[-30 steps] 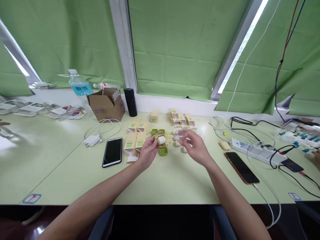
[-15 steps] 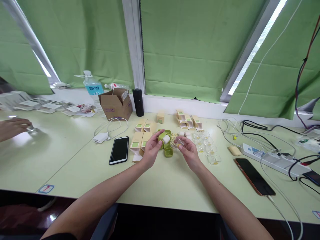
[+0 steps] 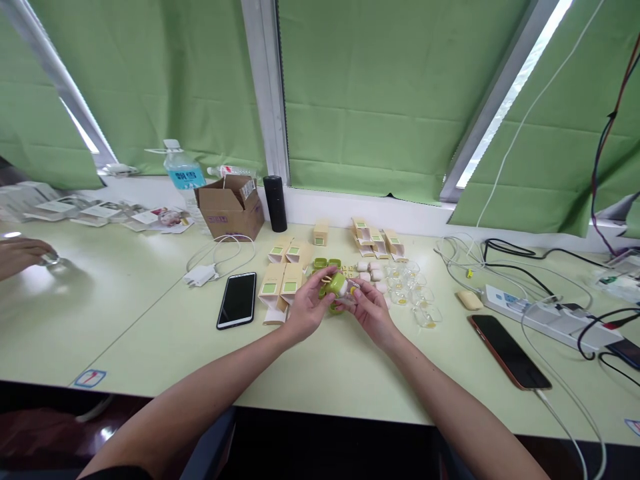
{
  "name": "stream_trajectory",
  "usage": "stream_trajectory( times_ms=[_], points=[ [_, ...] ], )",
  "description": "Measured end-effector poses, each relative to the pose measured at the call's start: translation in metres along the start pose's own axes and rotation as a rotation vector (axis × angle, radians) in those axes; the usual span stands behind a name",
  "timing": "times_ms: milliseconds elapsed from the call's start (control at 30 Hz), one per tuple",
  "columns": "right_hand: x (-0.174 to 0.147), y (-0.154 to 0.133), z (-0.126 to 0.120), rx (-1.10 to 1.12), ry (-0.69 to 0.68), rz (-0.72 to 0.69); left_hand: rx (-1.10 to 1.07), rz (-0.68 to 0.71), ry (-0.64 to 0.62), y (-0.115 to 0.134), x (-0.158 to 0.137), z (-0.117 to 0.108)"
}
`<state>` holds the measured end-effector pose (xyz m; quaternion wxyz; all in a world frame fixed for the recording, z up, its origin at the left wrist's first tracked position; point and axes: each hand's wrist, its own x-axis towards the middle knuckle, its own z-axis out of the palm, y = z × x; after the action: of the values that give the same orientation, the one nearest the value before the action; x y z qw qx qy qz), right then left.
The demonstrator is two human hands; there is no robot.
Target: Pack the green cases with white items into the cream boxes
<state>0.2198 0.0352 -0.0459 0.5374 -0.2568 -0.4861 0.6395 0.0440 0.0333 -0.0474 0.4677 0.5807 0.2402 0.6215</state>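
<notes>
In my left hand (image 3: 306, 312), the fingers are closed around a small green cup (image 3: 334, 283) with a white block in its open side. My right hand (image 3: 375, 313) pinches a clear plastic cover (image 3: 353, 291) with a yellow mark, against or very close to the white block. Whether the two parts are joined is hidden by the fingers. Behind my hands stand more green cups (image 3: 320, 263) and several tiny tan pieces (image 3: 343, 272). Several white blocks (image 3: 375, 274) lie beyond my right hand, with rows of clear covers (image 3: 421, 295) to their right.
Small tan boxes (image 3: 271, 283) stand left of my hands, more boxes (image 3: 375, 241) at the back. A black phone (image 3: 237, 301) lies left; another phone (image 3: 509, 352) and a power strip (image 3: 545, 320) with cables lie right. Another person's hand (image 3: 23, 257) holds something clear at far left.
My hands have come together. The clear cover has moved left to the white block, and the green cup slightly right and down. More white blocks on the table now show.
</notes>
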Motion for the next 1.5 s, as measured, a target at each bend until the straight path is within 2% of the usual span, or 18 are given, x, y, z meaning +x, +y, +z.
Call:
stream_trajectory(
  times_ms=[700,967,1500],
  points=[
    [-0.0026,0.0000,0.0036,0.126,-0.024,0.010,0.220,0.095,-0.061,0.0001,-0.0013,-0.0018],
    [-0.0030,0.0007,0.0039,0.135,-0.038,0.014,0.214,0.141,-0.077,-0.0016,0.0000,-0.0021],
    [-0.0042,-0.0009,0.0053,0.145,-0.056,0.025,0.175,0.084,-0.076,0.0012,0.0006,-0.0021]
  ],
)
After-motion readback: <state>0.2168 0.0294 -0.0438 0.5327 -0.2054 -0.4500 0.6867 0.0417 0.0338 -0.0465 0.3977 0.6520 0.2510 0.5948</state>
